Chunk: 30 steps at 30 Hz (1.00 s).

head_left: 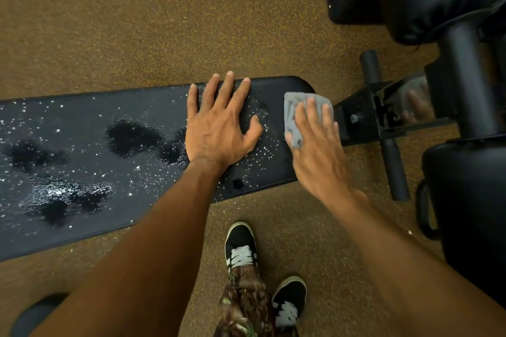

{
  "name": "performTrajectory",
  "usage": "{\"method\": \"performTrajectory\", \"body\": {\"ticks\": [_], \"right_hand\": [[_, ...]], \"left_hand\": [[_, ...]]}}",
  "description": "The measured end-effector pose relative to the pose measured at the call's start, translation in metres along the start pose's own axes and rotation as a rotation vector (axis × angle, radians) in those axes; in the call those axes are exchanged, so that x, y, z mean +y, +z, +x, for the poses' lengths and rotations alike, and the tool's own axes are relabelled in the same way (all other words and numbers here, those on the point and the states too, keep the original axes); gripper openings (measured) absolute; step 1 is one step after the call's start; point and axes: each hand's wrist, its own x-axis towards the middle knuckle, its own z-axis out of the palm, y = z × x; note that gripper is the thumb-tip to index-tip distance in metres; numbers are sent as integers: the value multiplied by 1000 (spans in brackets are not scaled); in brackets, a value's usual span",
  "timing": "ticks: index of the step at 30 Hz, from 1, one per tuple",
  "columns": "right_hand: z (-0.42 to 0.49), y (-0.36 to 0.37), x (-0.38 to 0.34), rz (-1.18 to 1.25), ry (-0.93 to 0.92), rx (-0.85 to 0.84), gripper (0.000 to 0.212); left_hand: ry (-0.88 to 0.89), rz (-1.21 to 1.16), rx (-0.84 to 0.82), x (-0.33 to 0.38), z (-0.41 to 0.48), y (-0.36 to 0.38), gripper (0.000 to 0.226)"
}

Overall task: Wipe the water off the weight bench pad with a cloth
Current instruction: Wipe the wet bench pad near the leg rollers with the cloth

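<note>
Much water [131,139]: pooled along the bench [273,87], not yet wiped.
Left hand [219,128]: fingers spread wide, flat near the bench end, likely bracing.
Right hand [315,145]: fingers straight, pressing the cloth [293,109] onto the bench end.

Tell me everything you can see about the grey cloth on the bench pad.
The cloth is small, grey and soft-looking, like microfibre, folded or bunched. It lies at the rounded right end of the wet black bench pad. The right hand presses it down with straight fingers, covering much of it; its top and left edges show.
</note>
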Motion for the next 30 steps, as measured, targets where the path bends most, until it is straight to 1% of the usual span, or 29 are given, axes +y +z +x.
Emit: {"method": "performTrajectory", "body": {"ticks": [1,3,5,7,8,10,12,13,15,16,18,19,20,22,24,26,27,28,30], "right_hand": [[12,-1,-11,19,27,10,63],[21,1,-26,12,-10,40,63],[6,5,-17,-35,-152,59,60],[-16,5,7,-97,-260,22,67],[-21,3,17,-94,-245,1,70],[-14,0,19,-36,-137,3,68],[10,-3,-1,55,-17,41,61],[20,-4,-12,81,13,54,60],[23,-1,-26,87,-24,84,60],[15,3,-27,77,-101,87,60],[-13,7,-14,13,-240,47,63],[-26,7,-5,-15,-264,16,66],[-34,6,6,-29,-250,-6,69],[-29,1,14,10,-159,-1,69],[-6,-1,3,73,-46,42,63],[12,0,-15,94,13,64,60],[12,2,-21,86,-7,76,60],[6,4,-21,70,-75,84,60],[-21,6,-8,12,-222,35,65]], "left_hand": [[-1,-2,1,0,0,0,74],[-1,-5,4,0,0,0,74],[0,-10,8,0,0,0,74],[-1,-6,11,0,-1,0,74],[-1,-1,15,0,0,0,74],[2,0,14,0,0,1,73],[4,-5,21,0,0,1,73],[3,-6,26,0,0,2,73],[7,-11,30,-1,0,3,73],[7,-13,32,-1,0,2,73],[7,-12,25,-1,0,2,73],[7,-9,20,-1,0,1,73],[6,-6,17,-1,0,1,73],[6,-6,15,-1,0,1,74],[7,-11,16,-1,1,1,74],[8,-17,22,-1,0,1,73],[11,-19,23,-1,0,1,73],[11,-20,23,-1,0,1,73],[8,-17,15,-1,0,1,73]]}}
